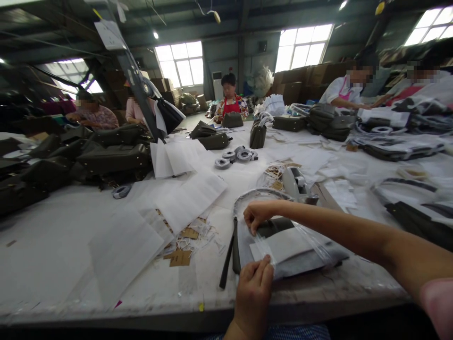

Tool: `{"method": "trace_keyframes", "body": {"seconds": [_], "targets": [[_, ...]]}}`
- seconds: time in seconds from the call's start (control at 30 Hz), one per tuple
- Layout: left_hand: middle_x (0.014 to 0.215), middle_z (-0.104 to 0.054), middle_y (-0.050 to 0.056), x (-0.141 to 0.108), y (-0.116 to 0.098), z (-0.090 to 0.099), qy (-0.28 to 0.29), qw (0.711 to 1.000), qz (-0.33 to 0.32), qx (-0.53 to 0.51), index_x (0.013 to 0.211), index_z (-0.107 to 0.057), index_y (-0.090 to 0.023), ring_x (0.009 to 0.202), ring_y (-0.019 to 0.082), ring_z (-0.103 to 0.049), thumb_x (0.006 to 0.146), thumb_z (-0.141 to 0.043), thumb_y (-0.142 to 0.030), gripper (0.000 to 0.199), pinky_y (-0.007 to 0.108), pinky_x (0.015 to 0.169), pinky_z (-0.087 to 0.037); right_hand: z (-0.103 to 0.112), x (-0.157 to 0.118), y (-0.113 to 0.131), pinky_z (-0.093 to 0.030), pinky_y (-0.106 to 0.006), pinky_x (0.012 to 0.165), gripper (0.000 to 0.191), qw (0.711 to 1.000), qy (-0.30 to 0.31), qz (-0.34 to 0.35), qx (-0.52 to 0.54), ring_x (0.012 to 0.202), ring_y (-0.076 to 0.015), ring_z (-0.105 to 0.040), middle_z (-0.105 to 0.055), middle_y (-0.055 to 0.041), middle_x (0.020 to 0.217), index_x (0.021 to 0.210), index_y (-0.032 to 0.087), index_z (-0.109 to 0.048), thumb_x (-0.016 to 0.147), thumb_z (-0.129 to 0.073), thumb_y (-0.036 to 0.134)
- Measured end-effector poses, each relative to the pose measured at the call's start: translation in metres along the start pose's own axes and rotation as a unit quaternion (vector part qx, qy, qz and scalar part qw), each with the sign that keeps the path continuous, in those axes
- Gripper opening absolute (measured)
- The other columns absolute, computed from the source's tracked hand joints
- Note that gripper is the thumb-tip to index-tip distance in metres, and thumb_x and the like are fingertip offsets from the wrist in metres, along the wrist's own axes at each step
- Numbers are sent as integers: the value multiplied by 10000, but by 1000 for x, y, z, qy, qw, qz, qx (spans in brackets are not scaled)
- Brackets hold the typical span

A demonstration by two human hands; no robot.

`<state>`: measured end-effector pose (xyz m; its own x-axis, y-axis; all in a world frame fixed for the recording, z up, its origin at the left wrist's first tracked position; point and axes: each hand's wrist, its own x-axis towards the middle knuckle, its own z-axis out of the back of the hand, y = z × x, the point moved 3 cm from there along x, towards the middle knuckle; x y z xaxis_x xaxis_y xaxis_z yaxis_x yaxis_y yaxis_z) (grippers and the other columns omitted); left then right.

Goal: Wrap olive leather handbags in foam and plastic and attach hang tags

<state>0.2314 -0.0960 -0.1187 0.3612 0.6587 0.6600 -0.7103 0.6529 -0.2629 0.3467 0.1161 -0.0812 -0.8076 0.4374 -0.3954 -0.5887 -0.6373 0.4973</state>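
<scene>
A dark olive handbag (276, 227) lies flat near the table's front edge, partly covered by white foam sheet (283, 245) and shiny clear film. Its handle (247, 193), wrapped in pale material, arches toward the back, and a dark strap (228, 255) sticks out at the left. A strip of clear tape (265, 245) runs across the covering. At its near end, my left hand (253, 288) is closed, fingertips pressed together on the tape. My right hand (258, 216) reaches in from the right, its fingers pinched at the tape's far end over the bag.
Behind the bag stands a grey tape dispenser (295, 182). White sheets (191, 198) and brown tags (180, 258) with strings lie to the left. Coiled straps (244, 153) sit mid-table. Olive bags (113, 151) are piled at the left. Several co-workers (231, 101) are around the table.
</scene>
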Motion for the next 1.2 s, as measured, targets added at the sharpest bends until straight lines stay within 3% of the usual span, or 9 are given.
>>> {"method": "trace_keyframes", "body": {"seconds": [0.23,0.33,0.4,0.5,0.67,0.8,1.03,1.13,1.2], "targets": [[1185,-728,20,3,-1,2,-18,1000,-18,9,1069,-643,-181,890,181,-662,951,-551,-148,153,316,772,-604,12,12,-8,-384,-224,615,458,998,-43,-44,-7,657,-125,-582,-717,-3,789,999,143,-734,652,-857,414],[1186,-728,20,2,-2,1,-22,999,-22,13,1079,-645,-177,893,183,-664,962,-533,-155,163,315,775,-604,16,-3,-3,-385,-254,645,345,988,-107,-95,-48,738,-177,-629,-734,-72,847,1042,134,-737,793,-746,373],[1187,-728,24,0,-1,0,-23,999,-22,11,1095,-644,-174,904,187,-666,974,-510,-160,181,319,776,-604,8,-17,6,-392,-266,667,327,984,-127,-109,-60,798,-206,-651,-742,-82,882,1024,166,-751,851,-671,431],[1193,-725,31,-3,-1,-2,-17,1000,-24,11,1112,-645,-173,917,192,-669,985,-482,-163,206,325,782,-601,-15,-31,22,-415,-292,681,509,984,-118,-104,-83,836,-250,-668,-746,-97,930,1029,193,-752,785,-661,630],[1200,-722,42,-5,-1,-3,-19,999,-21,16,1119,-653,-173,932,193,-670,995,-453,-168,235,319,807,-587,-38,-25,27,-440,-339,734,760,979,-98,-140,-107,974,-327,-638,-698,-175,1074,1083,147,-732,683,-640,786],[1185,-728,44,-6,-1,-3,-43,999,-21,11,1116,-658,-174,936,188,-669,1009,-415,-179,265,313,814,-582,-38,-21,18,-430,-314,726,689,979,-107,-150,-88,1007,-310,-614,-703,-149,1040,966,168,-765,715,-610,792],[1192,-724,46,-5,2,-6,-49,998,-39,8,1109,-653,-178,947,191,-671,990,-424,-149,260,317,816,-593,-33,-19,19,-439,-257,697,540,972,-159,-163,-57,749,-186,-648,-731,-72,796,802,166,-760,897,-523,642],[1207,-717,56,-3,3,1,-34,998,-58,-11,1122,-646,-185,973,196,-675,953,-452,-119,266,317,831,-599,-32,-33,31,-461,-266,813,412,959,-219,-167,-61,872,-198,-677,-754,-84,934,891,173,-769,947,-530,504],[1242,-697,68,0,8,10,20,995,-61,-70,1150,-637,-193,1024,205,-669,919,-513,-155,265,322,860,-599,-36,-60,36,-429,-303,971,318,945,-268,-172,-72,1064,-223,-652,-731,-88,1128,1054,194,-751,953,-547,417]]}}
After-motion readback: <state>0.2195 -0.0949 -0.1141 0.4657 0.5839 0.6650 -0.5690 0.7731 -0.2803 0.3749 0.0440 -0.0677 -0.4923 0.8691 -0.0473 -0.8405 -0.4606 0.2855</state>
